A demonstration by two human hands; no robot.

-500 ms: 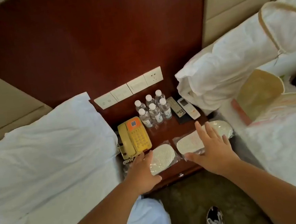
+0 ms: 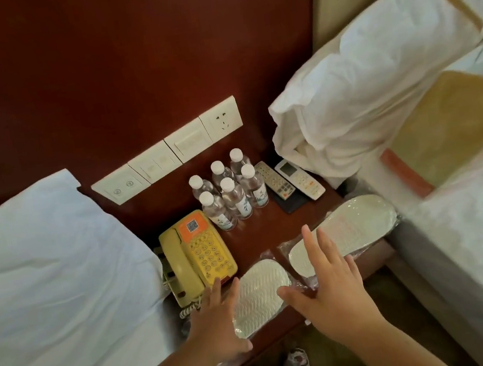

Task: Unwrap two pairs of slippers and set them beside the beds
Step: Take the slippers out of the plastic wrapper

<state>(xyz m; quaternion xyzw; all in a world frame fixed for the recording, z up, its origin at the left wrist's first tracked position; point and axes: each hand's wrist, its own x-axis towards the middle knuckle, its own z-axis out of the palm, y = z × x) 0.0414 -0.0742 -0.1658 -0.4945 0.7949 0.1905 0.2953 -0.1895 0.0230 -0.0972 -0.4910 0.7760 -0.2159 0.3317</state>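
left hand: fingers straight and spread, holding nothing, over the near edge of the left slipper pack.
right hand: splayed wide, holding nothing, above the near end of the right slipper pack; contact unclear.
left slipper pack: wrapped, sole up, between both hands on the nightstand.
right slipper pack: wrapped, running beyond the right fingertips.
phone: just beyond the left fingertips.

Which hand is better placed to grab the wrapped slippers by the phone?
Left. The left hand is open beside the phone-side pack; the right hand is spread over the other pack.
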